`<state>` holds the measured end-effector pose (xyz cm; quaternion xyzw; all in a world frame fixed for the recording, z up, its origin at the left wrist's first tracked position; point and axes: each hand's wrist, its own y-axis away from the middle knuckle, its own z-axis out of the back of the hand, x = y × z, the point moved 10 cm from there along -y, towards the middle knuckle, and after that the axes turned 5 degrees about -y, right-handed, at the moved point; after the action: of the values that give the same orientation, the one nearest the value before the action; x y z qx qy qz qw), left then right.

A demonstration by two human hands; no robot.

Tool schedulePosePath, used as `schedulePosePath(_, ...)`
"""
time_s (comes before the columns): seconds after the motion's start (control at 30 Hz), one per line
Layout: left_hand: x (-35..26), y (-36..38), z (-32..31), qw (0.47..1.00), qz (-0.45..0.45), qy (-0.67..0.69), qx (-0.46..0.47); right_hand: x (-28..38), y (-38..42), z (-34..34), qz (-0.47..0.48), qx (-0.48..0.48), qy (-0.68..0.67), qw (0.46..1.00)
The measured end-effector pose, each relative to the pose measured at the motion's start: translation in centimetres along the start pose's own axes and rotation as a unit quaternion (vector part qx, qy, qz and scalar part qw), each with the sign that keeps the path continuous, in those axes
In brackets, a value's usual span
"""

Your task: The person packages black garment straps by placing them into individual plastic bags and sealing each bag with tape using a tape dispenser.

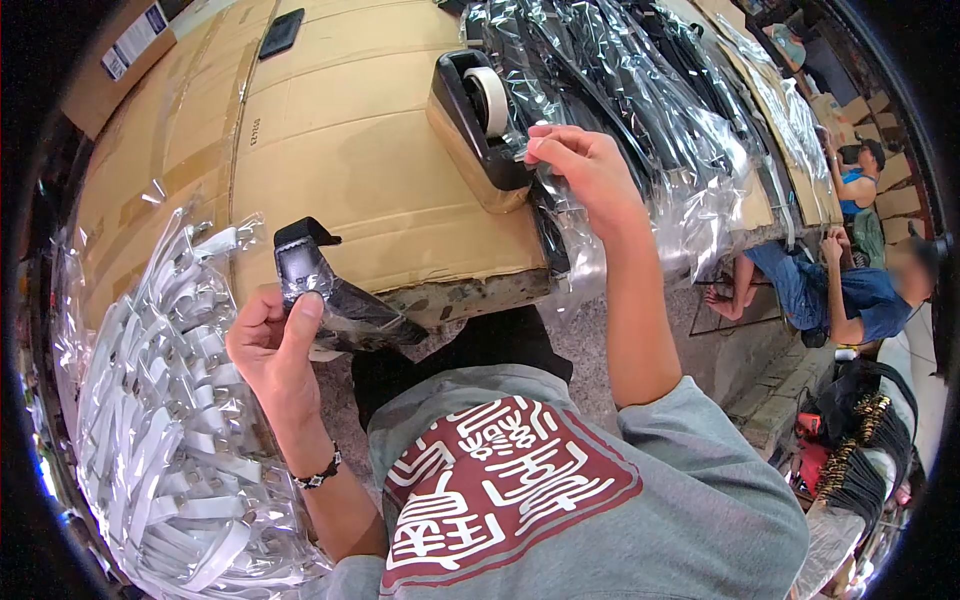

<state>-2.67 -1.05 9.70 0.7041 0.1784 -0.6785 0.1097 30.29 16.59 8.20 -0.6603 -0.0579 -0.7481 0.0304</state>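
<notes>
My left hand [275, 340] is closed on one end of a black strap [300, 262] in a clear plastic sleeve, thumb on top. The rest of the strap hangs past the table's near edge. My right hand [590, 170] is pinched beside the cutting end of a black tape dispenser [468, 150]. A glint of clear tape shows at its fingertips; most of it is too thin to make out. The dispenser holds a pale tape roll [488, 102] and stands on the cardboard-covered table [350, 180].
White straps in clear plastic [190, 440] are heaped at left. Black straps in plastic sleeves [620, 110] cover the table's right side. A phone [282, 33] lies at the back, near a cardboard box [118, 60]. At right sit other people [850, 290] and a bundle of black cords [860, 460].
</notes>
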Motion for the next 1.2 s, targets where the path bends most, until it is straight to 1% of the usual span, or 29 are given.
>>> schedulePosePath(0.07,-0.1,0.0,-0.1,1.0,-0.002,0.0,0.004,-0.2,0.1,0.1,-0.001,-0.019,-0.014,1.0)
schedulePosePath(0.17,0.0,-0.1,-0.2,1.0,-0.004,0.0,0.007,-0.2,0.2,0.4,0.009,-0.03,0.01,0.999)
schedulePosePath(0.27,0.1,-0.1,-0.2,1.0,-0.002,0.001,0.004,-1.0,0.6,0.3,-0.049,-0.035,-0.019,0.998)
schedulePosePath(0.37,0.0,-0.1,-0.2,1.0,-0.002,0.001,0.005,-1.1,1.1,0.3,-0.07,-0.045,-0.033,0.996)
schedulePosePath(0.47,-0.2,0.0,-0.4,1.0,0.0,-0.002,0.006,-1.3,1.1,0.4,-0.046,-0.053,-0.034,0.997)
schedulePosePath(0.57,-0.2,0.0,-0.5,1.0,-0.001,0.002,0.007,-1.5,1.2,0.7,-0.032,-0.065,-0.003,0.997)
schedulePosePath(0.67,0.1,-0.1,-0.4,1.0,-0.005,0.007,0.015,-2.1,1.3,0.7,-0.056,-0.056,-0.045,0.996)
schedulePosePath(0.77,0.2,-0.1,-0.3,1.0,-0.002,0.007,0.015,-1.9,1.6,0.6,-0.071,-0.053,-0.058,0.994)
schedulePosePath(0.87,0.1,0.0,-0.5,1.0,0.0,0.008,0.018,-2.8,1.2,0.7,-0.056,-0.032,0.0,0.998)
schedulePosePath(1.0,0.1,-0.1,-0.5,1.0,-0.01,0.008,-0.003,-2.6,1.3,0.6,-0.048,-0.033,-0.012,0.998)
schedulePosePath(1.1,0.4,0.0,-0.5,1.0,-0.005,0.007,0.022,-2.6,1.2,0.6,-0.035,-0.033,-0.003,0.999)
schedulePosePath(1.2,0.4,0.0,-0.6,1.0,0.003,0.001,0.013,-3.0,1.1,0.7,-0.023,-0.037,0.0,0.999)
